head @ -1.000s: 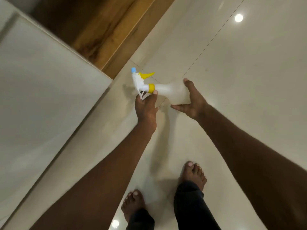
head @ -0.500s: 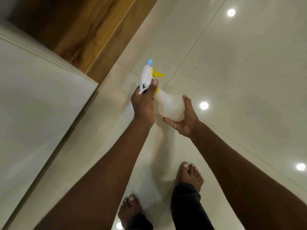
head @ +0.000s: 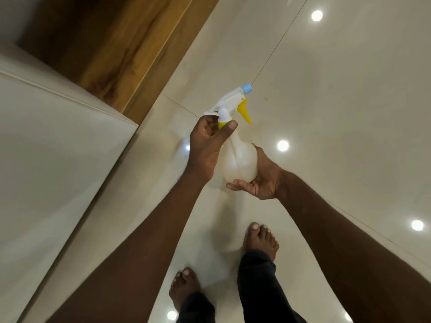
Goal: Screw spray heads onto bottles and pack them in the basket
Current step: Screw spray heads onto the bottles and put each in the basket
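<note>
A translucent white bottle (head: pixel 240 159) is held in the air in front of me, above the floor. Its spray head (head: pixel 233 102) is white with a yellow trigger, a yellow collar and a light blue nozzle tip, and it points up and to the right. My left hand (head: pixel 207 141) grips the yellow collar at the bottle's neck with thumb and fingers. My right hand (head: pixel 261 180) cups the round bottom of the bottle from below and the right. No basket is in view.
A pale counter top (head: pixel 58 159) fills the left side, with a wooden panel (head: pixel 116 54) behind it at the top. The glossy cream tiled floor (head: pixel 338 113) reflects ceiling lights. My two bare feet (head: pixel 258 238) stand on it below the hands.
The bottle has tilted from lying sideways to nearly upright and come closer to me. The spray head has turned so its nozzle now points up and right. Both hands kept their hold.
</note>
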